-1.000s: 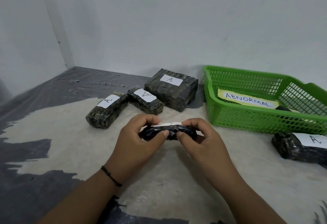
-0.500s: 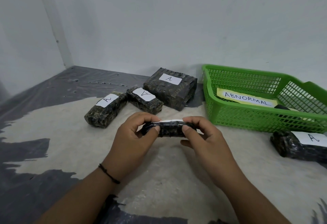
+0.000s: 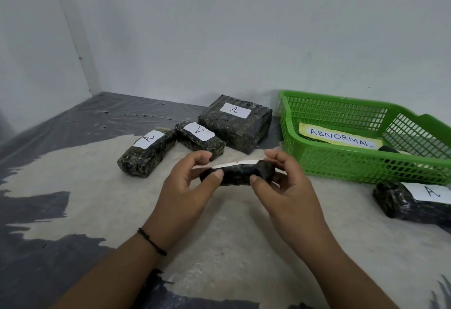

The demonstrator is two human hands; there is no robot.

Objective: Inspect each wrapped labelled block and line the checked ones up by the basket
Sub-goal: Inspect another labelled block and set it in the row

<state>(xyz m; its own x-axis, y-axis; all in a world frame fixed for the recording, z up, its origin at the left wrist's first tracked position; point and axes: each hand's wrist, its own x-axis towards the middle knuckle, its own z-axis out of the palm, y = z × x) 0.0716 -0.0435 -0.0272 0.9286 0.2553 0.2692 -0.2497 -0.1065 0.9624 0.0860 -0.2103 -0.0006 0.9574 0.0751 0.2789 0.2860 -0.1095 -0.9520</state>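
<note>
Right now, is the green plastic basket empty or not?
Not empty: the green plastic basket holds a paper sign reading ABNORMAL and a dark object.

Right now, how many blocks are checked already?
Three blocks marked A sit in a row left of the green basket, so they look done. Both hands hold a fourth block. Another block waits in front of the basket.

Head cam, close, looks fwd/down at floor point(image 3: 231, 247).
</note>
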